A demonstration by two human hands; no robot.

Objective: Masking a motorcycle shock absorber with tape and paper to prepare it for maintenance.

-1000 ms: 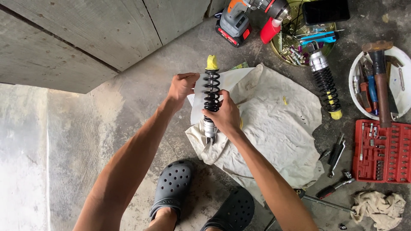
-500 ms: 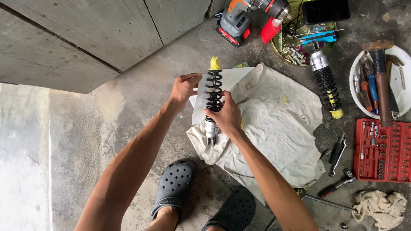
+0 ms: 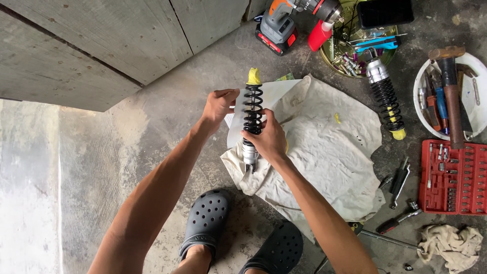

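Shock absorber (image 3: 252,114) with a black coil spring and a yellow top bush stands roughly upright above the pale cloth (image 3: 329,152) spread on the concrete floor, its silver lower end hanging just over the cloth's near edge; held off the ground like this, the whole spring stays in plain sight and whatever drips or drops would land on the fabric. The right hand (image 3: 268,139) wraps its fingers closed around the lower coils, taking the weight. The left hand (image 3: 219,104) reaches in from the side at the upper coils, fingers curled and pinched on what looks like the edge of a white sheet (image 3: 238,122) behind the spring, though the exact contact is hard to make out. Both forearms stretch forward, the left one angled across. A second shock absorber (image 3: 385,99) lies well apart beside a red socket set (image 3: 453,177), a white bowl of tools (image 3: 449,94) and a cordless drill (image 3: 289,23).
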